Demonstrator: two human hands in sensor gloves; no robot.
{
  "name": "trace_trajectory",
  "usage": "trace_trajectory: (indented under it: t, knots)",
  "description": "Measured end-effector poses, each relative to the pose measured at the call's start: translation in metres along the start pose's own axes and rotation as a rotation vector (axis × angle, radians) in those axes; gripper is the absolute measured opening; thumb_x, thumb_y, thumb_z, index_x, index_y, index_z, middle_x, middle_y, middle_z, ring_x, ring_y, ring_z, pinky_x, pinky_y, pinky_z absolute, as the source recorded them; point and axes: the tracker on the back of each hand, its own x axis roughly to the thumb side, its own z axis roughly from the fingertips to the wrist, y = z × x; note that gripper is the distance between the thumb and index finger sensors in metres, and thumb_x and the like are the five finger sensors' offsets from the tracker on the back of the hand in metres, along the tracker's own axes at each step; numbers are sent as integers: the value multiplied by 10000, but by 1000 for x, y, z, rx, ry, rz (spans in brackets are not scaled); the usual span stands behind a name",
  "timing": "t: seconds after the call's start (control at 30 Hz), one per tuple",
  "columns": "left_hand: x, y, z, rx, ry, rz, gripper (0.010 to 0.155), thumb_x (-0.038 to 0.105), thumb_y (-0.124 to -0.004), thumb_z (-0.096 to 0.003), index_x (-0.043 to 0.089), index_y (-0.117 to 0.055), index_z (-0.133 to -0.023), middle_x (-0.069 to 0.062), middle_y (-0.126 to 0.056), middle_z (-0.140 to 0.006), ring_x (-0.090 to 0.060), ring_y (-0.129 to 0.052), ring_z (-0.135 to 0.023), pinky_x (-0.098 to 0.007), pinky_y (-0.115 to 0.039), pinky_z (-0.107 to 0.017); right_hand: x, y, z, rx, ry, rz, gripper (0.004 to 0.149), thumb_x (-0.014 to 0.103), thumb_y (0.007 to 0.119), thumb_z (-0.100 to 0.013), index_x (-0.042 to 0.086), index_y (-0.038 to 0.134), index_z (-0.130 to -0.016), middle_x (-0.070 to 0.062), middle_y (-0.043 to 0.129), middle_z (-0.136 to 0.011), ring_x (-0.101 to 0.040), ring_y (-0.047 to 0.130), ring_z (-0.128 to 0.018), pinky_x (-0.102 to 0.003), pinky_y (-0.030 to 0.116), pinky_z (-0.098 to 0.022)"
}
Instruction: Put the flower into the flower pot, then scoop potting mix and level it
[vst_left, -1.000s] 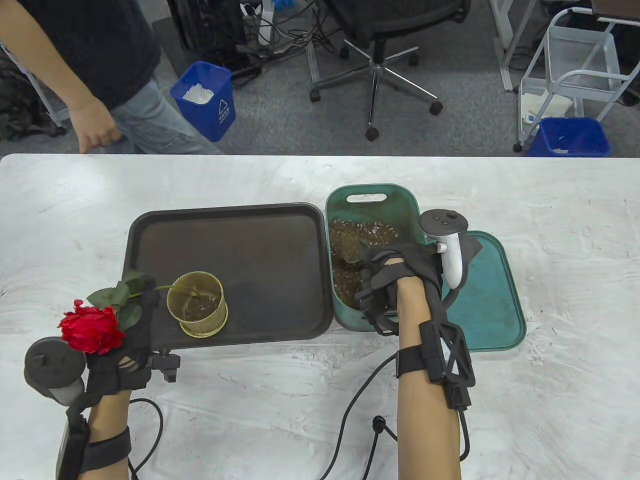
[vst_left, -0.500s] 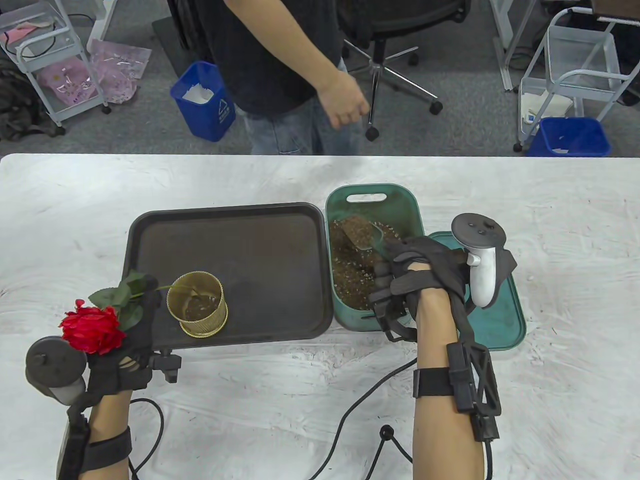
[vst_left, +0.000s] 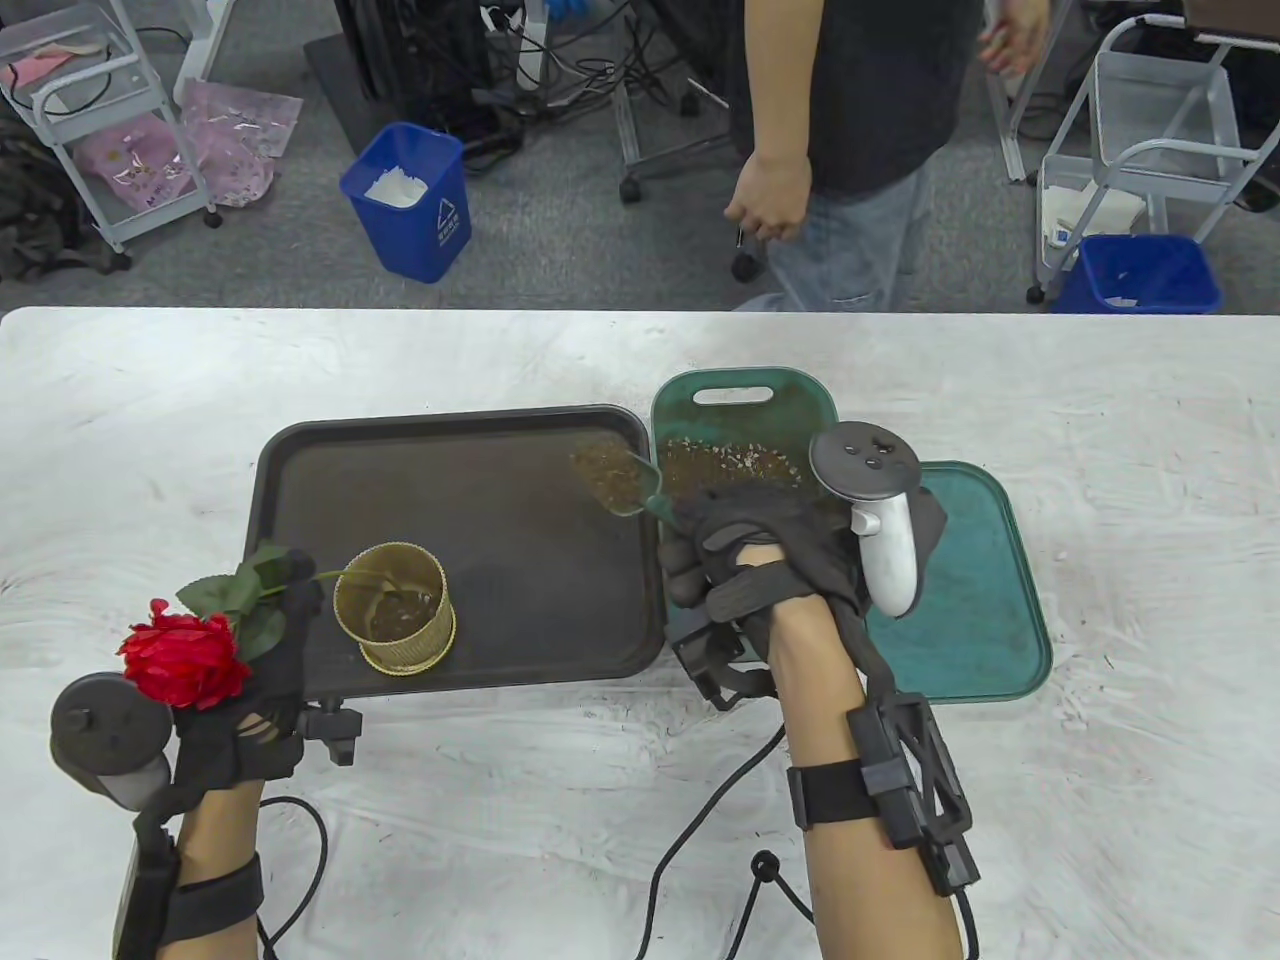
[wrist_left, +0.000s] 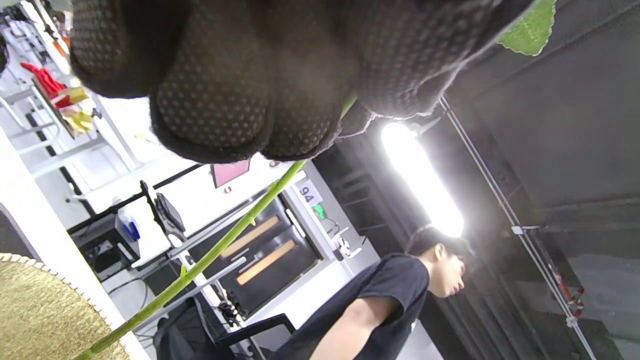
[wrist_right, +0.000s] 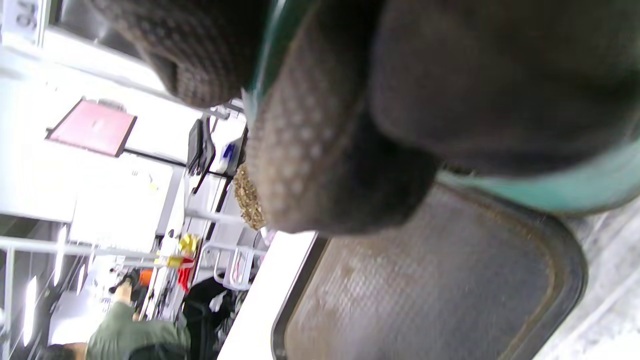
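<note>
From above, the right hand (vst_left: 745, 560) has lifted its loaded scoop (vst_left: 615, 480) out of the bin (vst_left: 745, 385), heading left toward the flower pot (vst_left: 393, 607). Left wrist view: the left hand (wrist_left: 240, 75) grasps the flower's stem (wrist_left: 200, 265), seemingly already potted.

black dotted gloves on left hand (vst_left: 235, 720) and right hand (vst_left: 760, 560) — white tracker right, dark left — black cables.

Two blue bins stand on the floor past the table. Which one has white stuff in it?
The blue bin with the white recycling symbol, beyond the table's left half, holds white material. The blue bin beside the white cart, far right, shows only a small pale scrap.
</note>
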Motion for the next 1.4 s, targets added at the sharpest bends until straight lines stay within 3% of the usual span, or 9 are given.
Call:
trace_trajectory:
  t: [0.33, 0.63, 0.9, 1.4]
  knots:
    - [0, 2, -1, 7, 8, 4, 424, 416, -850, -415, 255, -896, -804, 2, -990, -691, -290, -1048, -466, -446, -861, -455, 16, 80, -8, 157, -41, 107, 516, 337, 776, -402, 10, 791, -801, -140, 1034, -497, -255, 1086, -183, -354, 960, -51]
    - [0, 2, -1, 7, 10, 7, 425, 417, -850, -415, 255, -896, -805, 3, -989, -692, -289, -1048, -467, -446, -861, -457, 12, 134, -23, 162, -9, 268, 517, 338, 778, -402, 9, 792, -800, -143, 1034, -497, -258, 1086, -184, -357, 960, -52]
    - [0, 3, -1, 8, 7, 4, 424, 417, -851, -414, 256, -897, -803, 4, -990, -691, -289, -1048, -465, -445, -861, -456, 13, 164, -25, 82, -52, 459, 517, 339, 789, -401, 8, 794, -797, -147, 1036, -494, -262, 1087, -184, -361, 961, -52]
    - [2, 5, -1, 13, -4, -24, 421, 415, -852, -415, 252, -900, -800, 2, -991, -690, -290, -1049, -464, -446, -862, -455, 51, 226, 13, -150, -313, 1061, 523, 341, 847, -377, 39, 805, -802, -135, 1039, -514, -268, 1088, -212, -374, 962, -79]
